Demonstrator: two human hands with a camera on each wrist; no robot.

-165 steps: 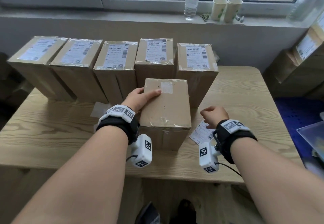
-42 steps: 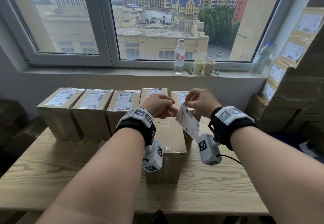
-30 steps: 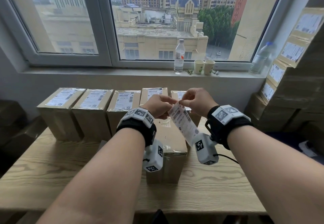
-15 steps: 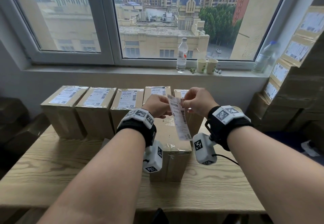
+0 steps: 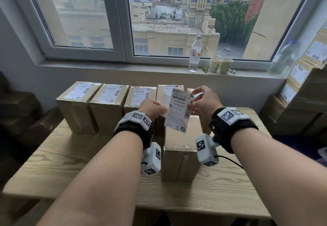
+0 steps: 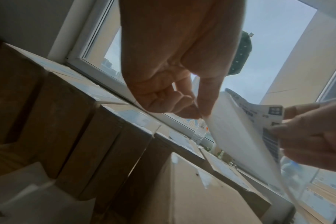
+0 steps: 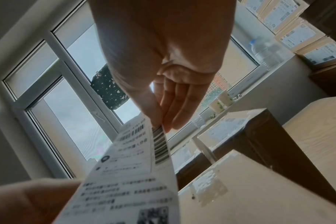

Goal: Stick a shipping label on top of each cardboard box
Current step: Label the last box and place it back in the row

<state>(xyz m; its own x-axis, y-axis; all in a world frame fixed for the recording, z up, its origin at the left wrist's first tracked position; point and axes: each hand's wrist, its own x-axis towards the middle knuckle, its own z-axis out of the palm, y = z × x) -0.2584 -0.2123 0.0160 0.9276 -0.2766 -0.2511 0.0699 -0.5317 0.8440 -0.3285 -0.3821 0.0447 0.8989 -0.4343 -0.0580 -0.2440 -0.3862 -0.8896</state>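
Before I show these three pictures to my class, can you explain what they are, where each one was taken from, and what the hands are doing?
There is no machine here, only a person wearing cameras. One camera sits on the head and looks down at both arms; one on each wrist looks along the hand. The left hand and the right hand together hold a white printed shipping label in the air; the left seems to be peeling off its plain white backing sheet. Below, on the pale wooden table, stands a brown cardboard box without a label. Behind it is a row of brown labelled boxes.
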